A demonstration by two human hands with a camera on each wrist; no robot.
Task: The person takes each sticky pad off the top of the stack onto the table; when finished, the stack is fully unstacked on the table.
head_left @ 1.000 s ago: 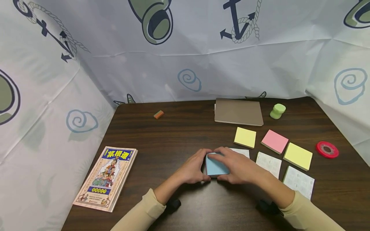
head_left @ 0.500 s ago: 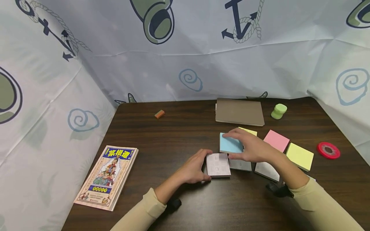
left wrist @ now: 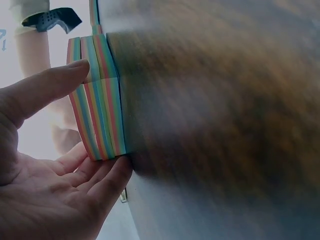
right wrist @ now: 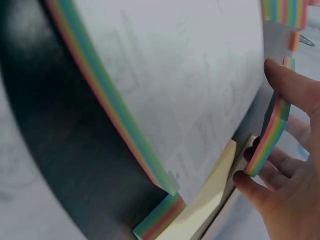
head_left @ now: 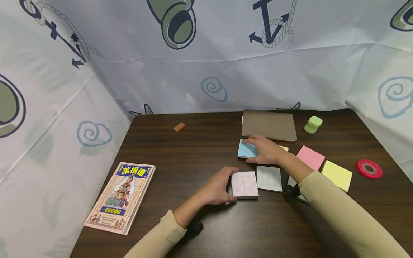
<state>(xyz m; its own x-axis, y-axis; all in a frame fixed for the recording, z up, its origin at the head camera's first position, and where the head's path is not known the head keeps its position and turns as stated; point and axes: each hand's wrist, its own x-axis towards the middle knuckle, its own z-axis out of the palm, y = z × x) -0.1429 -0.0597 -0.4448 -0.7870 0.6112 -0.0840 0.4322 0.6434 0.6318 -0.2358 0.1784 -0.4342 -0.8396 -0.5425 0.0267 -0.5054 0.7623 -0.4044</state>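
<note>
My left hand (head_left: 229,186) grips the left edge of a sticky-note pad with a white printed top (head_left: 244,184); the left wrist view shows its rainbow-striped side (left wrist: 100,115) between thumb and fingers (left wrist: 112,175). My right hand (head_left: 255,150) pinches a thinner blue-topped pad (head_left: 246,150) low over the table, just in front of the brown notebook (head_left: 269,125). In the right wrist view this pad (right wrist: 272,132) sits between thumb and fingertips (right wrist: 280,75). A second white-topped pad (head_left: 269,178) lies right of the left hand's pad.
Pink (head_left: 310,157) and yellow (head_left: 337,175) pads lie to the right, with another yellow pad (head_left: 284,148) partly hidden by my right wrist. Also on the table: red tape roll (head_left: 369,168), green object (head_left: 312,124), small eraser (head_left: 179,127), illustrated book (head_left: 122,197). Patterned cloth surrounds the table.
My right hand lifted the blue-topped part off the pad under my left hand and carried it back toward the notebook, lowering it there. The left hand stayed on the white-topped pad.
</note>
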